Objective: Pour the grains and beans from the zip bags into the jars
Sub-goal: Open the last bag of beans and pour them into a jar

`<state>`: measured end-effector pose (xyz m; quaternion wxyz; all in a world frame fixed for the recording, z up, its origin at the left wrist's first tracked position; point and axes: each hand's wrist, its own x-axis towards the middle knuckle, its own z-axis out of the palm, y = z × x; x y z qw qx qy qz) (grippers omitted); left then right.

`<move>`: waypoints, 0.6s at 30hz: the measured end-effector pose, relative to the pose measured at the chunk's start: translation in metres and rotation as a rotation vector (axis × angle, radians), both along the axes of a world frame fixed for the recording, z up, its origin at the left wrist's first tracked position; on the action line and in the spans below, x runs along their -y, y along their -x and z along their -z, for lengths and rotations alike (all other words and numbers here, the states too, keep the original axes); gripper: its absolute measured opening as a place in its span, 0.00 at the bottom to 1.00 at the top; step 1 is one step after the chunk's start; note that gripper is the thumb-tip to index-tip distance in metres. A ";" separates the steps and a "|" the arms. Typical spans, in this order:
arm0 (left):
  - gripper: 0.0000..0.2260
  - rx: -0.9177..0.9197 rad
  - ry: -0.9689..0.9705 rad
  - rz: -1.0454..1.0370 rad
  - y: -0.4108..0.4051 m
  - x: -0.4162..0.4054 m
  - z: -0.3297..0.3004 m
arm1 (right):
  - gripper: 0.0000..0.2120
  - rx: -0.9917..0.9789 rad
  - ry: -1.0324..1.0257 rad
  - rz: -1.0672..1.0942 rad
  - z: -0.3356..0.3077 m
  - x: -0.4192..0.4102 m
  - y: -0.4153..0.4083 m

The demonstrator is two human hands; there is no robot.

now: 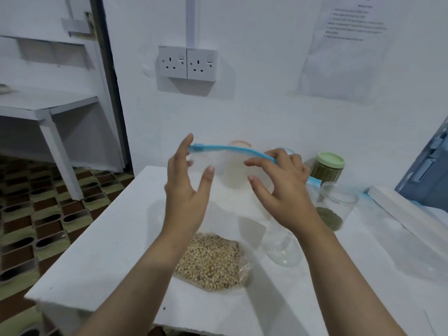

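A clear zip bag (225, 219) with a blue zip strip (228, 149) stands on the white table (101, 251), with pale beans (211, 260) heaped in its bottom. My left hand (186, 190) is at the strip's left end, fingers straight, the index finger beside the blue slider. My right hand (281, 187) grips the strip further right, fingers curled over it. An empty clear jar (283, 248) stands just right of the bag, under my right wrist. Behind it is an open clear jar (337, 202) with green grains showing low in it.
At the wall stand a green-lidded jar (327, 168) of green grains, a jar of white grains (236, 170) seen through the bag, and another clear jar (283, 151). A white board (400, 204) lies at the right. The table's left edge drops to a patterned floor.
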<state>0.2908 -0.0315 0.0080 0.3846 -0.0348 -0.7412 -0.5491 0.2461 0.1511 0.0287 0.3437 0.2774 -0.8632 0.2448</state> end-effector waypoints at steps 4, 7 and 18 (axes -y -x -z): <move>0.33 0.167 0.111 -0.087 -0.015 -0.007 0.047 | 0.17 0.018 0.028 0.041 0.004 0.004 -0.003; 0.30 0.215 0.171 -0.122 -0.018 -0.004 0.077 | 0.21 0.023 0.027 0.052 0.003 0.005 -0.006; 0.23 0.262 0.117 0.014 -0.013 0.017 0.106 | 0.22 0.007 0.040 0.127 0.003 0.023 -0.011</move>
